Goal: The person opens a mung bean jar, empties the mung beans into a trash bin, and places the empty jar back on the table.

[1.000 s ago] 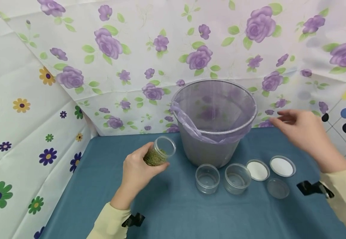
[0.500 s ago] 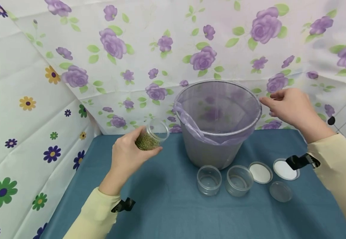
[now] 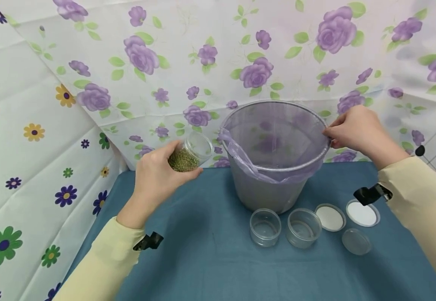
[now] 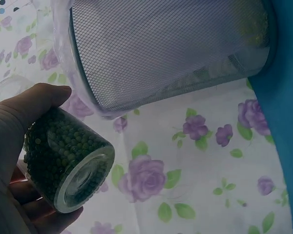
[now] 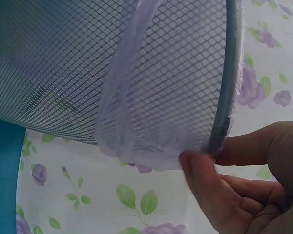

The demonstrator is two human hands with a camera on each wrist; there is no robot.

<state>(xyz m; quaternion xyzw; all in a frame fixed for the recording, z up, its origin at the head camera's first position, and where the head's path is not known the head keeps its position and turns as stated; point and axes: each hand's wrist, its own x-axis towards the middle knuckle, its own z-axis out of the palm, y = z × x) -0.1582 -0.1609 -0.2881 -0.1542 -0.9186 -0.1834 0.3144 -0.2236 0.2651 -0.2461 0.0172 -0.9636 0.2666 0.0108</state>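
My left hand grips a clear plastic jar partly filled with green beans. The jar is uncapped and tilted, its mouth towards the bin and apart from it. In the left wrist view the beans show through the wall, near the jar's base. A grey mesh trash bin stands upright, lined with a thin purple bag folded over its rim. On the bin's right side my right hand pinches the lined rim; in the right wrist view its fingers lie against the bag's outer fold.
In front of the bin stand two clear open containers. Two white-lined lids and a clear lid lie to their right. A floral cloth hangs behind the blue-covered table.
My right hand has moved up and left from beside the bin and now pinches its rim. The left hand has lifted the jar of beans higher and slightly left.
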